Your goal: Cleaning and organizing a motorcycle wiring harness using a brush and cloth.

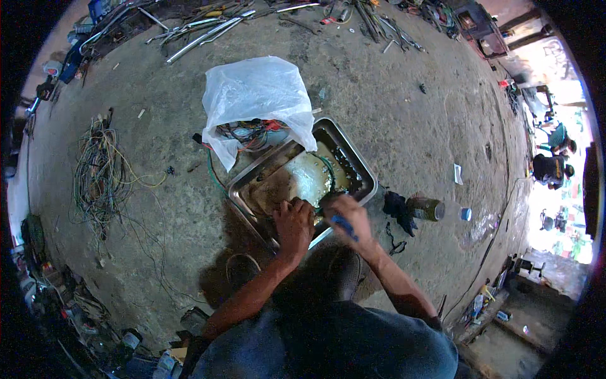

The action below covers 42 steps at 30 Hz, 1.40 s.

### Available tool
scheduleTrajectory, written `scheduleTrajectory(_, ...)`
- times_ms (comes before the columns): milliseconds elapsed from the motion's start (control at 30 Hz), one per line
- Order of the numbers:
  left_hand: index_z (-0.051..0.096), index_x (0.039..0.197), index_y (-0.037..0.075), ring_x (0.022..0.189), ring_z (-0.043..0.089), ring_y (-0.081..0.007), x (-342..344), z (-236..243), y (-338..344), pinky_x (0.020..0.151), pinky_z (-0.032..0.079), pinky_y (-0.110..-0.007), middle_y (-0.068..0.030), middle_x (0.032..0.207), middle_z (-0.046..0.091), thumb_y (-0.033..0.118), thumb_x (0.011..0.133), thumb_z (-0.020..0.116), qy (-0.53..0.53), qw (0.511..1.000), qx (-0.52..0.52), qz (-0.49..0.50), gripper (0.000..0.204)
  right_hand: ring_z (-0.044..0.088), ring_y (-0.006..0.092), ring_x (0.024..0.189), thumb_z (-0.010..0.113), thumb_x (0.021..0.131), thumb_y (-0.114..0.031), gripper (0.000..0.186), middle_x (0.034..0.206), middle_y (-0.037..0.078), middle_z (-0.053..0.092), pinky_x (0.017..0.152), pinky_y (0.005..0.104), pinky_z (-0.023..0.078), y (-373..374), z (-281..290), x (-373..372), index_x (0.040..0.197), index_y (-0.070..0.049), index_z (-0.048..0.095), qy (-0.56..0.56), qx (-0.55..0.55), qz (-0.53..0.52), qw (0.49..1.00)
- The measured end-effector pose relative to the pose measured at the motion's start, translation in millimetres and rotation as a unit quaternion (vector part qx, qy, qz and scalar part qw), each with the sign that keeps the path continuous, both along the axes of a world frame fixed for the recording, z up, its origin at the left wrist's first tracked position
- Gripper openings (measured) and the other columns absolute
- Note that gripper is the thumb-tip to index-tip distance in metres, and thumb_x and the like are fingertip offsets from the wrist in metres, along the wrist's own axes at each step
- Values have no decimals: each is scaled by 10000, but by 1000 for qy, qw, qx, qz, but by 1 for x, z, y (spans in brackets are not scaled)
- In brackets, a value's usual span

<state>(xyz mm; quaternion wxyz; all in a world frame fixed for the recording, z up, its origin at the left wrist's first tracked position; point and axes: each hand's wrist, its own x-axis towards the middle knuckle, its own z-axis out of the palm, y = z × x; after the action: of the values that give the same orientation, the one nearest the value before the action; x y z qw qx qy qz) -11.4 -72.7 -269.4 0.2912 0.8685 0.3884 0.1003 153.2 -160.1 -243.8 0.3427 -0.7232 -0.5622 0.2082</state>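
Left hand is reaching into the metal tray at its 6 o'clock edge, fingers curled onto something dark, probably a part. Right hand is gripping a blue-handled tool, fingers wrapped tight. Plastic bag is sitting at the tray's 11 o'clock.

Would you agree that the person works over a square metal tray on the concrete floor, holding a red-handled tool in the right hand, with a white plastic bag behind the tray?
Not quite: the head view shows the handle in the right hand is blue, not red. The rest holds: the blue-handled tool is held over the square metal tray on the concrete floor, the left hand rests at the tray's near edge, and the white plastic bag lies behind it.
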Motion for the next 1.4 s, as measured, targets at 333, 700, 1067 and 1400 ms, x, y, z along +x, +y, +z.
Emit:
scheduleTrajectory(333, 624, 983, 131, 1029, 522, -286, 2, -6, -1, 855, 395, -473, -46, 1024, 589, 162, 819, 713, 28, 998, 58, -3, 190, 633, 379, 917, 680, 697, 30, 307, 977, 175, 620, 806, 416, 530, 1, -12, 4, 1003, 8, 658, -50, 38, 111, 992)
scheduleTrajectory(700, 631, 1001, 127, 1036, 528, -284, 3, -6, 1, 850, 398, -469, -36, 1033, 588, 166, 811, 727, 37, 998, 55, -13, 216, 615, 386, 1049, 645, 705, 5, 309, 1052, 187, 627, 906, 437, 508, 4, -14, 9, 1015, 10, 654, -11, -17, -6, 1000)
scheduleTrajectory(1067, 645, 962, 106, 1008, 521, -291, 1, -5, 1, 835, 390, -477, -57, 985, 604, 161, 850, 678, -4, 999, 53, -4, 129, 635, 389, 965, 644, 739, 37, 327, 1087, 196, 637, 839, 438, 516, 12, -11, 4, 1062, -11, 659, -63, 62, 149, 985)
scheduleTrajectory(1400, 648, 982, 110, 1024, 518, -302, -1, 0, 0, 868, 384, -491, -57, 1032, 609, 155, 793, 722, 5, 1000, 30, -3, 208, 658, 381, 945, 741, 820, -104, 227, 1005, 179, 672, 813, 405, 542, 10, -11, -12, 1030, -35, 695, 63, -17, -121, 991)
